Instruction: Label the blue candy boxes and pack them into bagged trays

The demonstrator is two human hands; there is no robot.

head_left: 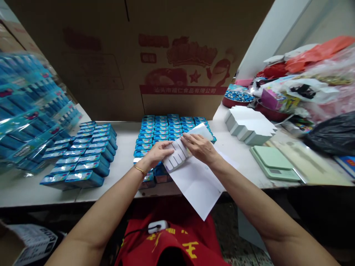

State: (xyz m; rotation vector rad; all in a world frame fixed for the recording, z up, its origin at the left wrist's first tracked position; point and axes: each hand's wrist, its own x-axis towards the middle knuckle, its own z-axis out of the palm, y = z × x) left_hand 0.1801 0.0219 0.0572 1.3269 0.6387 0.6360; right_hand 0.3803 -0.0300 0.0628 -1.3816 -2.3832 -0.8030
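My left hand [158,153], with a gold bracelet at the wrist, pinches the left side of a white piece marked off in several strips [176,158]; it looks like a sheet of labels, but I cannot be sure. At the upper right of that piece, the fingers of my right hand [200,148] are bent and pressed onto it. A larger white paper sheet [202,188] spreads beneath my right hand and hangs over the table's front edge. Behind and below both hands stand rows of small blue packs [145,136], partly covered by the hands and paper.
More blue packs [83,159] stand in rows at left, beside blurred plastic-wrapped stacks [30,111]. A large cardboard carton [111,74] walls off the back. Folded white cards [249,123], a green scale [273,162] and heaped bags [310,74] lie at right.
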